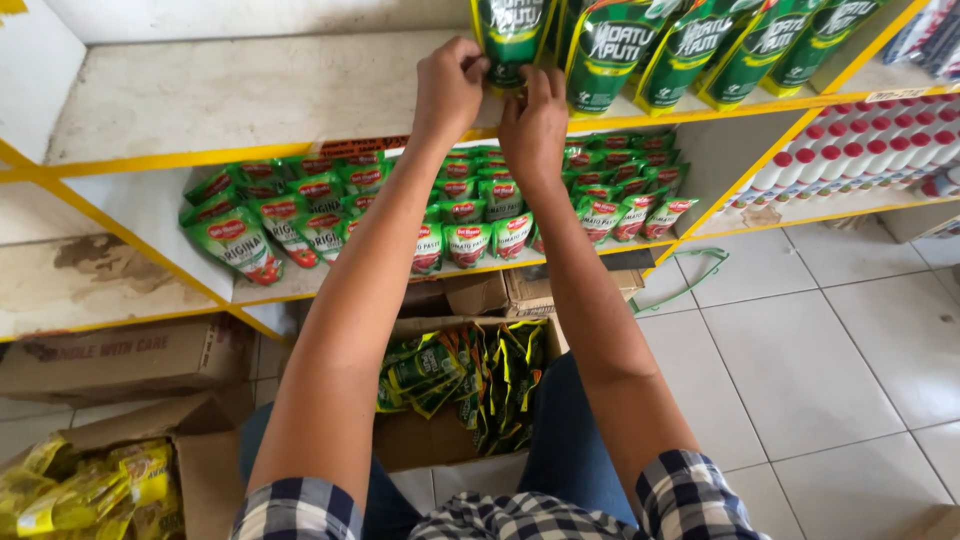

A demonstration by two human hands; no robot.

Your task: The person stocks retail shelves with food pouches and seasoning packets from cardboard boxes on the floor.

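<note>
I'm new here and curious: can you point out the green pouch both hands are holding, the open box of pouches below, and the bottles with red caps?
green pouch (512,35), head view, front face.
open box (425,440), head view, bare cardboard front.
red-capped bottles (868,158), head view, white body.

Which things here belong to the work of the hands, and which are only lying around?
In use:
left hand and right hand, both holding one green pouch with a dark label
row of upright green pouches
open cardboard box of green packets

Lying about:
red-labelled green sachets
white bottles with red caps
yellow packets
</note>
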